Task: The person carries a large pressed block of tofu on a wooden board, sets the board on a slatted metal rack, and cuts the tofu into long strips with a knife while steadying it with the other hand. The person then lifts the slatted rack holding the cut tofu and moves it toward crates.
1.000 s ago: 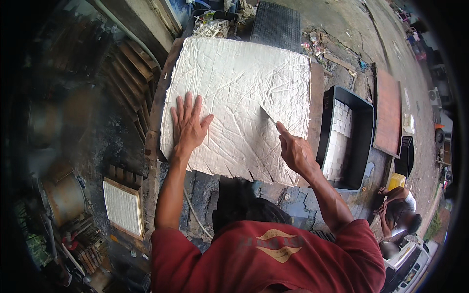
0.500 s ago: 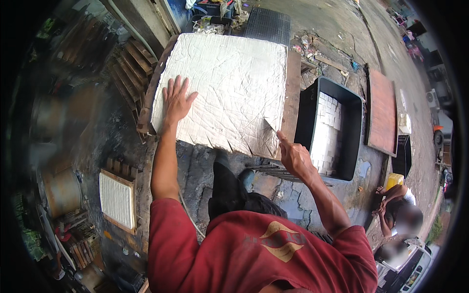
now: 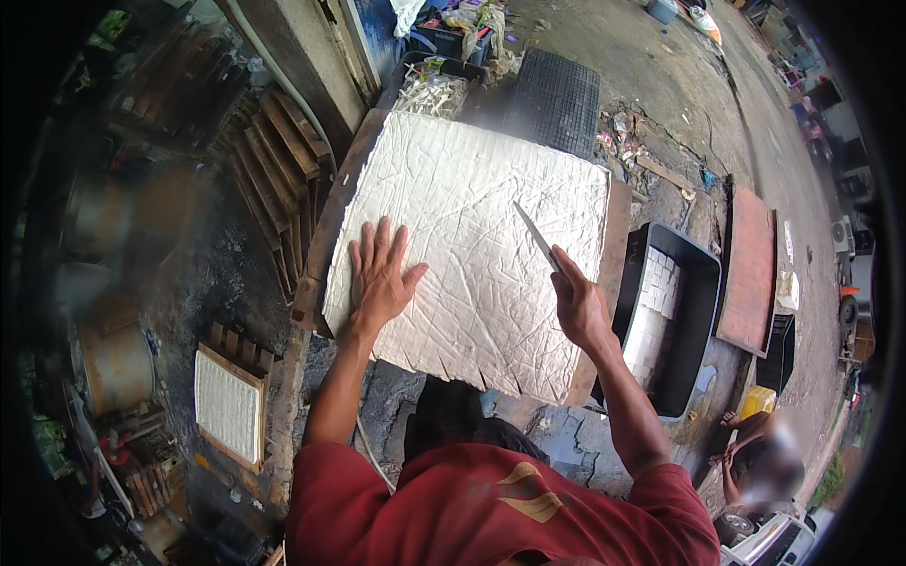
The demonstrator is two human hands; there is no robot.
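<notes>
A large white slab (image 3: 472, 283) with a creased, cloth-marked surface lies on a brown wooden board (image 3: 616, 222). My left hand (image 3: 382, 283) rests flat on the slab's left part, fingers spread. A knife (image 3: 536, 234) is held in my right hand (image 3: 582, 307) over the slab's right side. Its blade points away and to the left; whether it touches the surface I cannot tell. Several short slits show along the slab's near edge. Right of the board stands a black bin (image 3: 715, 302) with white blocks (image 3: 651, 311) laid in rows inside.
Wooden trays (image 3: 274, 170) are stacked at the left. Another white slab (image 3: 227, 406) sits on a wooden frame lower left. Beyond the board are a tub of white scraps (image 3: 434, 92) and a black crate (image 3: 555, 99). A reddish panel (image 3: 747, 269) lies right; a person (image 3: 755, 462) sits lower right.
The knife has risen from the slab's near right edge and moved farther over its surface. My left hand stays flat on the slab. The whole view has shifted, with the slab appearing lower.
</notes>
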